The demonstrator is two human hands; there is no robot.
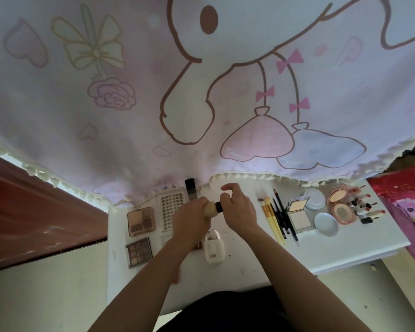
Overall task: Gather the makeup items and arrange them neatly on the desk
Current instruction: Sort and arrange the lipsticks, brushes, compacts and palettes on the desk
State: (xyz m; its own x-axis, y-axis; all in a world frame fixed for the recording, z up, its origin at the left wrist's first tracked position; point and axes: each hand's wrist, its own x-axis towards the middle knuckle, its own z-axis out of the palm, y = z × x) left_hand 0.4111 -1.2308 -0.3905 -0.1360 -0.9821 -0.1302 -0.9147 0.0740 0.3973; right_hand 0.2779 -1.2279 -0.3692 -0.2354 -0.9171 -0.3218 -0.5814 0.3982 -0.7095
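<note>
Over the middle of the white desk (321, 250) both my hands hold a fat powder brush (212, 208). My left hand (189, 219) wraps its cream bristle head and my right hand (237, 212) grips its black handle. Two eyeshadow palettes (141, 221) (139, 252) lie at the left beside a white perforated organiser (170, 207). A white egg-shaped case (211, 248) lies below my hands. To the right lie yellow brushes (272, 219), black pencils (284, 214), an open powder compact (298, 213), round puffs (315, 197), a blue dish (326, 224), a pink compact (340, 206) and several lipsticks (364, 207).
A pink cartoon-printed curtain (201, 92) with a fringed hem hangs over the desk's back edge. A dark upright bottle (191, 189) stands at the back behind my hands. Red fabric (405, 200) lies off the desk's right side and a brown surface (34, 224) at the left.
</note>
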